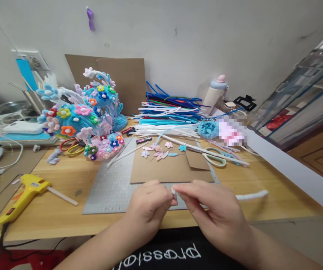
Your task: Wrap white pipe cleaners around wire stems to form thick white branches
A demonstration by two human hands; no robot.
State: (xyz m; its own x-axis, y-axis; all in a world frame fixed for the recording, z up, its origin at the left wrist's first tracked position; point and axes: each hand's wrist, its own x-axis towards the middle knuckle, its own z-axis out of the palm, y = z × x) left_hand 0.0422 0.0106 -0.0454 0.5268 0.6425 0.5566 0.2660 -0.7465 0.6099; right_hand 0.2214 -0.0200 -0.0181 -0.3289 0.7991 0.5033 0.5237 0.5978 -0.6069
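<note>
My left hand (pixel 150 206) and my right hand (pixel 216 210) meet above the front edge of the cutting mat (pixel 105 195). Both are closed, fingertips pinching the end of a white pipe cleaner (pixel 253 195). Its small bent tip shows between the fingers, and its long tail sticks out to the right beyond my right hand. Just behind lies a piece of cardboard (pixel 164 170) with several small pipe-cleaner flowers and petals on it, among them a blue flower (pixel 182 148) and a pink flower (pixel 168 144).
A yellow glue gun (pixel 27 197) lies at the left. Behind it stand blue pipe-cleaner figures covered in flowers (pixel 77 118). Bundled pipe cleaners (pixel 167 122) are stacked at the back. Green-handled scissors (pixel 216 159) lie right of the cardboard; a bottle (pixel 214 93) stands by the wall.
</note>
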